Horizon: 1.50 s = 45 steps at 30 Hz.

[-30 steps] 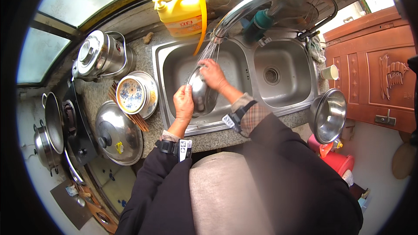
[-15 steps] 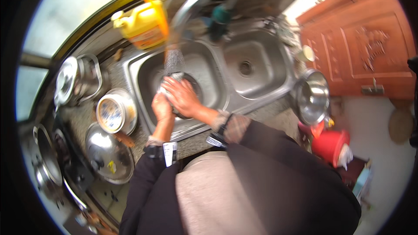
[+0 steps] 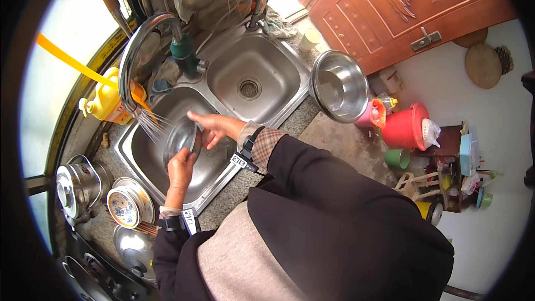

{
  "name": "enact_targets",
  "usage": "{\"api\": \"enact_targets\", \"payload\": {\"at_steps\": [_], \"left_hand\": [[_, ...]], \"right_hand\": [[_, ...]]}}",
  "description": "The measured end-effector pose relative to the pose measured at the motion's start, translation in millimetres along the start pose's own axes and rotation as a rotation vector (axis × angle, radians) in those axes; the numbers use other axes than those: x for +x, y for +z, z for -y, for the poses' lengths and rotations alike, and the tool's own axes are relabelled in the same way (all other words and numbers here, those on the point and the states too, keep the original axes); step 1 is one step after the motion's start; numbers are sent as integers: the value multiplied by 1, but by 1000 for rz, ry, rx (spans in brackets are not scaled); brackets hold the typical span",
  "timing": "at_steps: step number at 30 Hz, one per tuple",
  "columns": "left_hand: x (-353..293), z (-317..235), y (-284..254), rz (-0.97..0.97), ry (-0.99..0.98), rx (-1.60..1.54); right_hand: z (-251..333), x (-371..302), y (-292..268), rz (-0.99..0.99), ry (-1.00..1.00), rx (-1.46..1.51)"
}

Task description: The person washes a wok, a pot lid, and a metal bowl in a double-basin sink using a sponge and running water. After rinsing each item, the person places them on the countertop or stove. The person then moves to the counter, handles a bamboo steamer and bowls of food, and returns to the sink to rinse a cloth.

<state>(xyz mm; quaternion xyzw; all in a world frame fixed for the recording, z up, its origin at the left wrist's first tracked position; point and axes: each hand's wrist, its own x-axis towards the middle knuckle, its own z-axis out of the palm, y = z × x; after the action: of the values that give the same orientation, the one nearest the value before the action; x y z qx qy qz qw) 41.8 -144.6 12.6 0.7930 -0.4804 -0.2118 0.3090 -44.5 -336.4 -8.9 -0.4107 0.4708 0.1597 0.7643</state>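
- A round, shiny metal lid (image 3: 181,138) is held tilted on edge over the left basin of a brushed-steel double sink (image 3: 278,58), under thin water streams from a curved faucet (image 3: 136,50).
- The left hand (image 3: 181,170) is closed on the lid's lower rim.
- The right hand (image 3: 214,128) is laid against the lid's inner face, fingers spread flat.
- A large polished steel bowl (image 3: 339,86) is seen on the speckled stone counter (image 3: 329,136), right of the sink.
- A yellow plastic jug (image 3: 106,103) is set by the faucet.

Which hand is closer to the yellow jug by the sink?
Left. The left hand holds the small bowl's near rim, nearer the yellow jug. The right hand sits farther away, beyond the bowl.
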Motion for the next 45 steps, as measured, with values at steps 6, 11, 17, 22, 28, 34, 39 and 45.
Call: {"api": "enact_targets", "payload": {"at_steps": [6, 11, 17, 22, 28, 34, 39, 45], "left_hand": [[-17, -18, 2, -35, 300, 240], [-49, 9, -6, -286, -76, -105], [-82, 36, -30, -214, -309, -226], [-104, 23, -43, -253, -313, -107], [-129, 16, -61, -316, -215, 63], [-147, 19, -68, -371, -278, -5], [-166, 23, -80, -433, -367, 55], [-199, 12, -89, -529, -440, -110]], "right_hand": [[-17, 8, 12, -30, -306, -142], [-27, 9, 22, -445, -865, -534], [-9, -50, 11, -525, -1429, -1000], [5, -113, -24, -489, -1709, -1205], [-5, -215, -116, -1104, -1725, -995], [-66, -268, -268, -1682, -1087, -371], [-136, -250, -376, -1030, -557, 421], [-147, -220, -425, -1168, -278, 0]]}}
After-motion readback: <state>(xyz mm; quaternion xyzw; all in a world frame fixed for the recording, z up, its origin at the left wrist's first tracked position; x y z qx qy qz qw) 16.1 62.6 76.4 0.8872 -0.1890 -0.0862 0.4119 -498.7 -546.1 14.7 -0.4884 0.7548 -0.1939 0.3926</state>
